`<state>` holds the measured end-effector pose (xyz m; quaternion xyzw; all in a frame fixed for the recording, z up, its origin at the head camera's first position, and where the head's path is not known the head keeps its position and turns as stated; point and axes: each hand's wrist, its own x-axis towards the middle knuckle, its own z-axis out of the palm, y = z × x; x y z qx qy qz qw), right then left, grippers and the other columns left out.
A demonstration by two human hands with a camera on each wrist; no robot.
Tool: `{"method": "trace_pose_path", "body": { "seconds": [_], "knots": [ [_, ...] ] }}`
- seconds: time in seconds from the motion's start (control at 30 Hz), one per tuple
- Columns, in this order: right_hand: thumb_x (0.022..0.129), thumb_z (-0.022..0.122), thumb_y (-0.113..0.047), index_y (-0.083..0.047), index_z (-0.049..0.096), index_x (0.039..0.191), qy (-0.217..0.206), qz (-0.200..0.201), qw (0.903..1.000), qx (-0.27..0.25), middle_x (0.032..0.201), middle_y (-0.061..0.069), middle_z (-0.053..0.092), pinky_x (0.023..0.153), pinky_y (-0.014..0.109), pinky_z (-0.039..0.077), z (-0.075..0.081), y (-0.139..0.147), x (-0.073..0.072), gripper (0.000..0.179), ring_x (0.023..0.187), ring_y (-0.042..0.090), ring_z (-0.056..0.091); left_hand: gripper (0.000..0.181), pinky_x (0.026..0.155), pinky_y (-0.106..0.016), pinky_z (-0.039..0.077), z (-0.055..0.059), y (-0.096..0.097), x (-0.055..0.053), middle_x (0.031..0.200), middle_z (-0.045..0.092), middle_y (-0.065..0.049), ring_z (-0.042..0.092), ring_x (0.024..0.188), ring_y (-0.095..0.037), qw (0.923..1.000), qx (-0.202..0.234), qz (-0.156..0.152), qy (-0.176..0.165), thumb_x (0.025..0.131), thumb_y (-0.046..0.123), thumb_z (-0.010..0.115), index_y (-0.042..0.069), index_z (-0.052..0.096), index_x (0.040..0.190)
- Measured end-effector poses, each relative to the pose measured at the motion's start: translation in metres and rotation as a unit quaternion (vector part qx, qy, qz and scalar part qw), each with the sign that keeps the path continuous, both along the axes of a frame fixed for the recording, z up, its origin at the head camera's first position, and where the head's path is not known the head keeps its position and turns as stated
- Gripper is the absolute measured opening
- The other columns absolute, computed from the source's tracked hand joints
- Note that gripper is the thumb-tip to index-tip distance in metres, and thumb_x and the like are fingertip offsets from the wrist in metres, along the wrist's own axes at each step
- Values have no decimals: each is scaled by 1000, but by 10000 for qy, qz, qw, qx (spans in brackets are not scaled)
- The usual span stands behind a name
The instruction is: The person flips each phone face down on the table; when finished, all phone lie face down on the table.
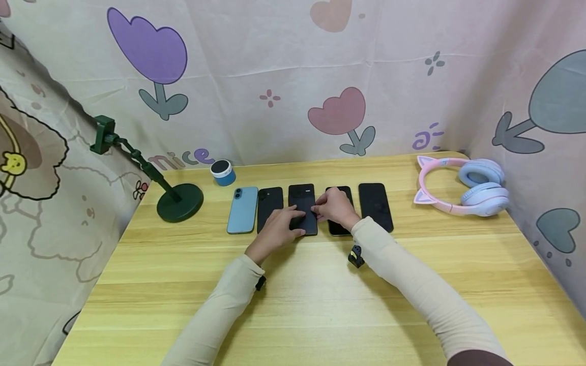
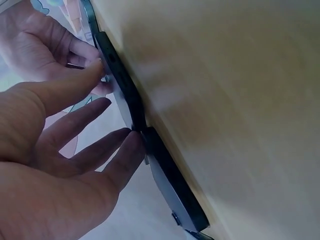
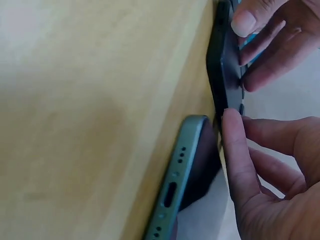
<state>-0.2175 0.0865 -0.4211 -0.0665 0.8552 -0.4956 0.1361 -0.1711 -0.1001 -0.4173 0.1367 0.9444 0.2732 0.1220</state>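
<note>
Five phones lie in a row, and both hands are at the middle one, a dark phone [image 1: 309,223] lying back up. My left hand [image 1: 276,227] reaches over it from the left, fingers spread, thumb at the lower end. At its right edge my right hand [image 1: 335,205] pinches with thumb and index finger, as the right wrist view shows. To the left are a black phone [image 1: 269,201] and a light-blue phone [image 1: 242,212]. Under the right hand lies a black-faced phone [image 1: 340,229] with a pale green frame [image 3: 172,185]. Another black phone [image 1: 376,207] ends the row.
A dark green desk stand [image 1: 180,202] with a jointed arm stands at the left, beside a small blue speaker [image 1: 224,174]. Pink and blue cat-ear headphones [image 1: 480,190] lie at the back right. A patterned curtain [image 1: 256,56] hangs behind the wooden table [image 1: 320,305].
</note>
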Motion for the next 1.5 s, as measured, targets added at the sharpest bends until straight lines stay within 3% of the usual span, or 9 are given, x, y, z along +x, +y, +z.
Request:
{"method": "trace_pose_path", "body": {
  "seconds": [0.3, 0.5, 0.77, 1.0, 1.2, 1.3, 1.37, 1.43, 1.5],
  "knots": [
    [93, 73, -6, 10, 70, 115, -117, 155, 9998, -19, 99, 19, 74, 71, 35, 61, 11, 10, 0, 27, 80, 29, 74, 49, 118, -56, 27, 4, 0, -1, 156, 43, -13, 34, 145, -39, 9998, 164, 102, 66, 95, 22, 74, 10, 61, 141],
    [91, 76, -9, 11, 69, 117, 4, 115, 9996, 241, 106, 20, 72, 70, 33, 61, 16, 24, -2, 33, 79, 27, 74, 49, 111, -50, 39, 6, 4, -2, 144, 56, -13, 48, 136, -32, 9993, 180, 44, 340, 95, 23, 74, 7, 61, 140],
    [91, 78, -17, 8, 69, 119, 134, -14, 9961, 868, 101, 19, 73, 71, 35, 61, 20, 45, -4, 38, 76, 23, 75, 47, 98, -45, 52, 9, 19, -5, 133, 62, -11, 61, 119, -26, 9983, 499, 156, 253, 96, 22, 73, 5, 62, 138],
    [91, 78, -18, 9, 67, 122, 195, -154, 9945, 1018, 105, 23, 73, 72, 37, 61, 24, 63, -4, 43, 79, 26, 75, 43, 92, -40, 53, 4, 38, -14, 121, 68, -9, 63, 108, -23, 9984, 460, 160, 302, 96, 22, 73, 3, 65, 134],
    [88, 81, -17, 12, 66, 123, 251, -268, 9932, 1107, 107, 26, 71, 71, 36, 61, 20, 75, -4, 47, 75, 24, 75, 40, 89, -36, 54, -2, 49, -16, 123, 69, -9, 64, 101, -18, 9979, 532, 168, 336, 95, 23, 74, 2, 69, 129],
    [87, 82, -17, 11, 67, 122, 225, -323, 9919, 1206, 104, 23, 73, 77, 39, 61, 17, 79, -4, 47, 74, 23, 75, 25, 65, -27, 47, -5, 53, -16, 85, 66, -3, 53, 68, -12, 9979, 548, 98, 319, 95, 23, 74, -2, 73, 96],
    [87, 82, -17, 10, 68, 121, 163, -344, 9916, 1234, 102, 22, 74, 78, 39, 60, 15, 80, -4, 46, 73, 22, 75, 36, 54, -25, 31, -7, 56, -17, 64, 45, 2, 35, 54, -11, 9977, 567, 52, 359, 95, 23, 75, 0, 59, 73],
    [87, 82, -18, 9, 69, 119, 90, -326, 9914, 1262, 102, 21, 74, 77, 38, 60, 14, 82, -5, 43, 72, 20, 74, 50, 55, -27, 20, -9, 59, -18, 60, 23, 1, 23, 52, -14, 9978, 528, -12, 401, 95, 23, 75, 5, 40, 63],
    [88, 82, -18, 9, 71, 116, 34, -286, 9911, 1300, 103, 22, 73, 74, 36, 61, 13, 83, -5, 41, 72, 19, 74, 53, 58, -27, 22, -11, 62, -19, 58, 22, 3, 28, 57, -15, 9978, 418, -31, 508, 93, 24, 76, 9, 38, 60]
  ]
}}
